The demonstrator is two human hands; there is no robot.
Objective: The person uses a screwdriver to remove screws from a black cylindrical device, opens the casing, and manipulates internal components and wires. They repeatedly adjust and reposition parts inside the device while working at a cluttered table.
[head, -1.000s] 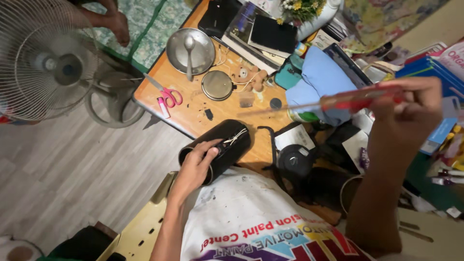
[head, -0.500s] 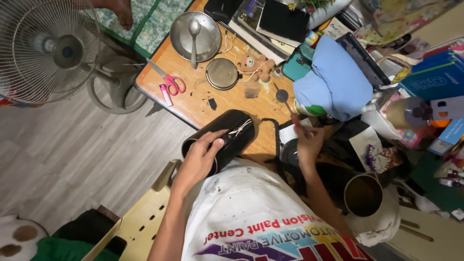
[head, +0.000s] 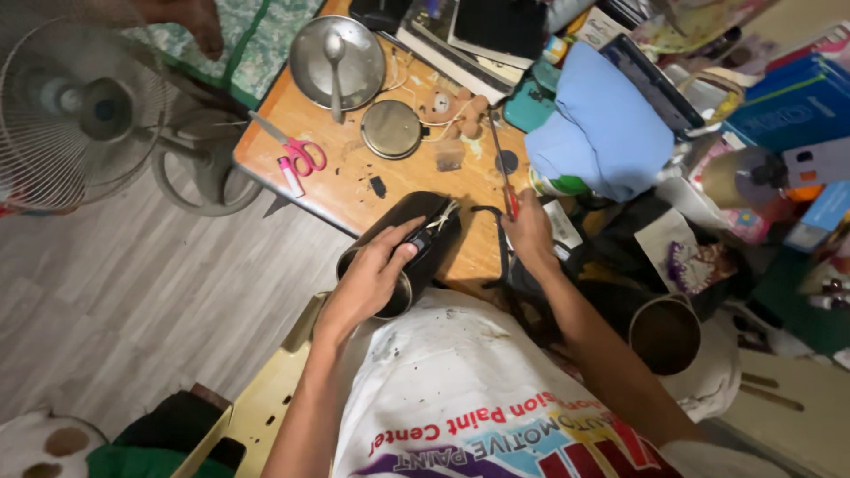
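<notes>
Wooden table [head: 354, 190], cluttered, seen from above. Black cylinder [head: 409, 241] lies on its side at the near edge; left hand [head: 374, 276] rests on top, fingers curled around it. Right hand [head: 529, 232], just beside, has fingers closed on a red-handled tool [head: 503, 173] pointing away. Beyond: pink scissors [head: 297, 157], round lid [head: 391, 129], metal bowl [head: 336, 60] with spoon [head: 334, 62]. Fan [head: 75, 106] at left.

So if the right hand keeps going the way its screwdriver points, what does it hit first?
Likely the small dark round disc on the wooden table; the right hand aims the screwdriver up-table, though its height is unclear.
</notes>
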